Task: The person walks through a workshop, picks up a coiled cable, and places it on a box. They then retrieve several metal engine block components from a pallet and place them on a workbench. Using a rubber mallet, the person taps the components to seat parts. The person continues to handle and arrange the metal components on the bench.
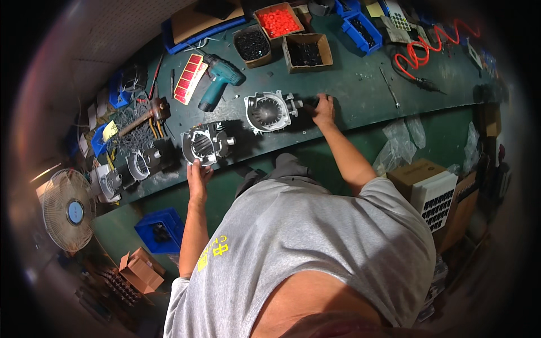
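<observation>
My left hand (197, 179) is at the near edge of a silver-grey cast metal housing (200, 147), its fingers closed on the lower rim. This housing has an open round mouth with ribs inside and a short pale stub on its right. Further right on the bench lies a larger housing (268, 112) of similar make, its finned bowl facing up. Just beyond that one's right-hand stub, my right hand (323, 110) has its fingers curled at a dark area. What they hold there is too dark to make out. Two similar housings (138, 164) (107, 181) stand at the left.
On the green bench (349, 90) lie a teal cordless drill (217, 84), a red-and-white label sheet (190, 79), a mallet (158, 110) and a screwdriver (390, 87). Small-part boxes (307, 66) and a red coiled hose (420, 56) sit behind. A fan (69, 211) stands left.
</observation>
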A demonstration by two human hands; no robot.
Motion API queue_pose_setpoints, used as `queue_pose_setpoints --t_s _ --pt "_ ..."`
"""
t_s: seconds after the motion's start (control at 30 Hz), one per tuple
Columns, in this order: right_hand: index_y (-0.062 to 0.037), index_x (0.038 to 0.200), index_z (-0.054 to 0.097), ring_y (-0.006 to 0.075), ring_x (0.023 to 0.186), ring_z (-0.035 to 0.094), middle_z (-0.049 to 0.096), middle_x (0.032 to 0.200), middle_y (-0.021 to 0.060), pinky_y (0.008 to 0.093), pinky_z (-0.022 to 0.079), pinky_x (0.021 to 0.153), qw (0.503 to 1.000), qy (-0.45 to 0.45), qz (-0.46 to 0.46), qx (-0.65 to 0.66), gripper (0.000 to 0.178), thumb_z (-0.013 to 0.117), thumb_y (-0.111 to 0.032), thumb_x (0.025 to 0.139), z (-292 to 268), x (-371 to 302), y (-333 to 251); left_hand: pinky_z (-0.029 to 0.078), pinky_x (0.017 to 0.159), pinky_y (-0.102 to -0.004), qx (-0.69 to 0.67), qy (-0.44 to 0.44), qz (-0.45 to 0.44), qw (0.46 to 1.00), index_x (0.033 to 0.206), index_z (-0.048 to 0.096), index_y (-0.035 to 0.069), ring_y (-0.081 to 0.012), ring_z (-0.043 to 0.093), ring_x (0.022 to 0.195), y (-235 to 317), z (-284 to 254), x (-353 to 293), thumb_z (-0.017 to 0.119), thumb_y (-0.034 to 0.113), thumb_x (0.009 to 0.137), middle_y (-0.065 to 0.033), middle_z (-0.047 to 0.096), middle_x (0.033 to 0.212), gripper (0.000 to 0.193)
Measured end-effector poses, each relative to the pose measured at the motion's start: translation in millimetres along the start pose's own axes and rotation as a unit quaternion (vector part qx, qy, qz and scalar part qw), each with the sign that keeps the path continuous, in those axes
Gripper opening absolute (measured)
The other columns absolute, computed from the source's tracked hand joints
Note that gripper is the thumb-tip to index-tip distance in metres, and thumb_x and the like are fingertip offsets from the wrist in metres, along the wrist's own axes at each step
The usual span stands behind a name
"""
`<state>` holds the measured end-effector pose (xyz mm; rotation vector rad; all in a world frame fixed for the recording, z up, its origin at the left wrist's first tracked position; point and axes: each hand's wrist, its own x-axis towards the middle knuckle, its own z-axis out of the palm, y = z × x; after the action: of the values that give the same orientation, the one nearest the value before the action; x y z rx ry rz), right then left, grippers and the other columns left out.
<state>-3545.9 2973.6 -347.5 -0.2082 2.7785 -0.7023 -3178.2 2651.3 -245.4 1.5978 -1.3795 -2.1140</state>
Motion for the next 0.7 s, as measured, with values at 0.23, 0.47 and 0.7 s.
queue_pose_setpoints --t_s 0.23,0.47,0.7 --pt "-0.0013 0.104 0.068 0.0413 0.094 0.065 0.068 0.090 0.0207 0.0483 0.053 0.085 0.988 0.112 -0.084 0.059 0.049 0.089 -0.025 0.067 40 34 33 0.055 0.094 -0.0409 0.002 0.009 0.007 1.000 0.126 0.051 0.009 -0.0195 0.062 0.098 2 -3 -1 0.063 0.043 0.099 -0.0063 0.058 0.113 0.045" --pt "-0.0013 0.098 0.072 0.0261 0.066 0.072 0.073 0.089 0.0179 0.0392 0.058 0.064 0.958 0.263 -0.008 0.116 0.025 0.078 -0.014 0.077 17 132 97 0.054 0.096 -0.0435 0.013 -0.006 0.010 1.000 0.121 0.053 0.012 -0.0199 0.063 0.098 7 2 4 0.062 0.044 0.098 -0.0047 0.061 0.106 0.040" --pt "-0.0010 0.101 0.071 0.0358 0.088 0.071 0.072 0.092 0.0188 0.0428 0.057 0.079 0.957 -0.009 -0.128 0.259 0.025 0.071 -0.007 0.077 -6 13 17 0.054 0.096 -0.0439 0.005 0.004 0.004 1.000 0.121 0.053 0.012 -0.0199 0.064 0.097 4 2 -3 0.063 0.043 0.098 -0.0050 0.062 0.106 0.040"
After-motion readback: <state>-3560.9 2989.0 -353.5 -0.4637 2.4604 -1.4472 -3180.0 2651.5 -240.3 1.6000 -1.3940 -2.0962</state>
